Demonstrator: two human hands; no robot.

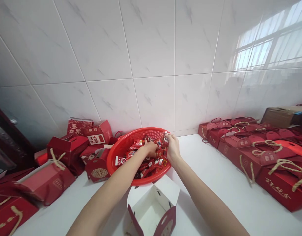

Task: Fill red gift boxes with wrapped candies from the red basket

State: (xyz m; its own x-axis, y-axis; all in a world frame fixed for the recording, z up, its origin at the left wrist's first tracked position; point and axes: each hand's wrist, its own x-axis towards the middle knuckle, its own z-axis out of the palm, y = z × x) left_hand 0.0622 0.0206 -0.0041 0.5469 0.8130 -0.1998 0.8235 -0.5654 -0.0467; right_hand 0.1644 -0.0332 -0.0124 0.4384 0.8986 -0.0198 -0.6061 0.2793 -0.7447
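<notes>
A red plastic basket (pixel 113 164) stands against the wall, holding many small red-wrapped candies (pixel 138 143). Into this pile reaches my left hand (pixel 150 149), its fingers curled down among the wrappers; whatever they grip is hidden. At the right rim, my right hand (pixel 173 147) pinches a red candy packet (pixel 166 139) between thumb and fingers. Just in front of the basket, between my forearms, stands an open gift box (pixel 151 208) with a white inside and dark red outer flaps. No candy shows on the visible part of its floor.
Closed red gift boxes (pixel 241 149) with rope handles stand in rows on the right of the white table (pixel 190 150). More red boxes (pixel 49 183) are heaped at the left. A brown cardboard box (pixel 277 117) sits at the far right. Behind is a tiled wall (pixel 153 98).
</notes>
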